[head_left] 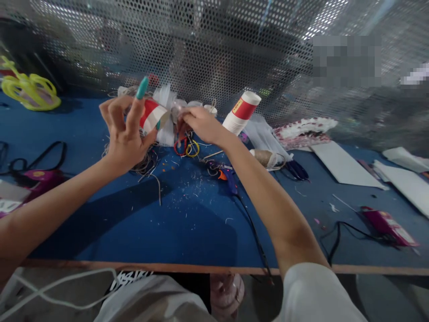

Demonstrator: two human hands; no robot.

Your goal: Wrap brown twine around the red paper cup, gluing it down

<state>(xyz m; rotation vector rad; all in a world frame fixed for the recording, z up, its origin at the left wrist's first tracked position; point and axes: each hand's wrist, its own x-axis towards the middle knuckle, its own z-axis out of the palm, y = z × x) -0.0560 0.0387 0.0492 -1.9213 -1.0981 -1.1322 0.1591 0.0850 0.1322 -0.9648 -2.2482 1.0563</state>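
My left hand point(122, 129) is raised over the back left of the table, with teal covers on the index finger and thumb. It holds a red-and-white paper cup point(152, 114), tilted on its side, between thumb and fingers. My right hand point(197, 123) reaches among the items at the back. Its fingers are bent downward and drawn together, just above a red loop handle point(180, 146); whatever is in them is hidden. A yellow loop handle point(192, 149) lies beside the red one. Tangled twine point(144, 163) lies below my left hand.
A stack of paper cups point(241, 114) leans near the metal mesh point(214, 49). A blue glue gun point(230, 181) lies under my right forearm, its cord running forward. A twine spool point(263, 157), white boards point(345, 165), a yellow openwork piece point(30, 89) and a purple tool point(390, 226) lie around.
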